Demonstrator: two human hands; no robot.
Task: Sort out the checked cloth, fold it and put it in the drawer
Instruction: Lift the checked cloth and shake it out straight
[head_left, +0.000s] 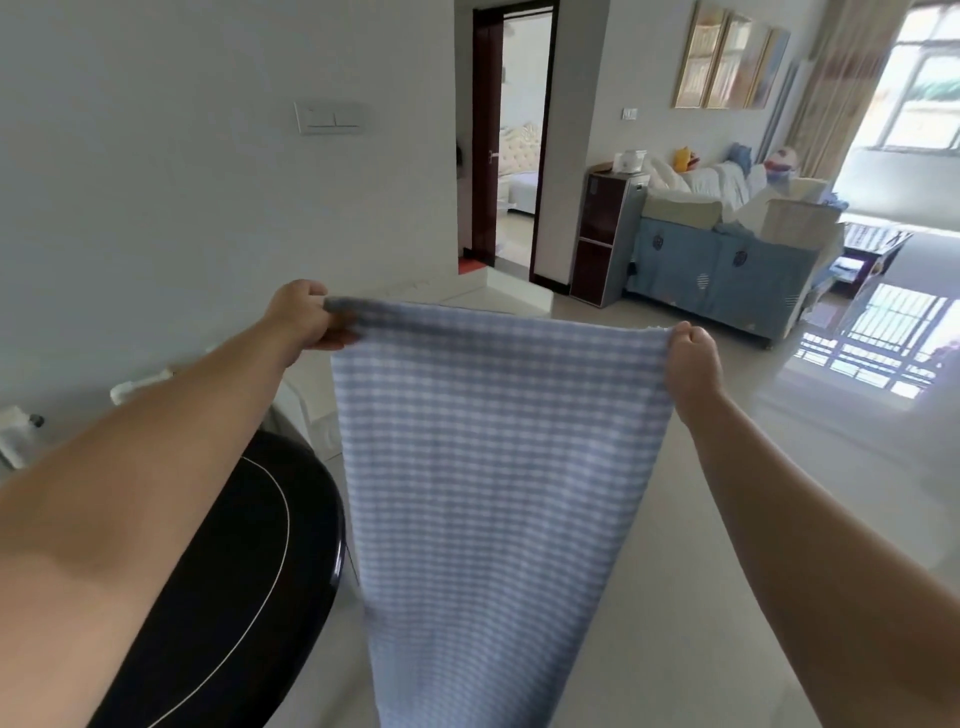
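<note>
The blue and white checked cloth (493, 467) hangs flat in front of me, stretched out by its top edge. My left hand (306, 317) pinches the upper left corner. At the upper right corner, my right hand (693, 358) is closed on the cloth. Both arms reach forward at about chest height. The cloth's lower end runs out of the bottom of the view. No drawer shows in this view.
A round black table (249, 561) sits low on the left, beside the cloth. A white wall with a switch plate (332, 118) stands behind it. Ahead is a dark-framed doorway (514, 140), a dark cabinet (602, 239) and a sofa with a blue cover (722, 270). The tiled floor (727, 519) stretches to the right.
</note>
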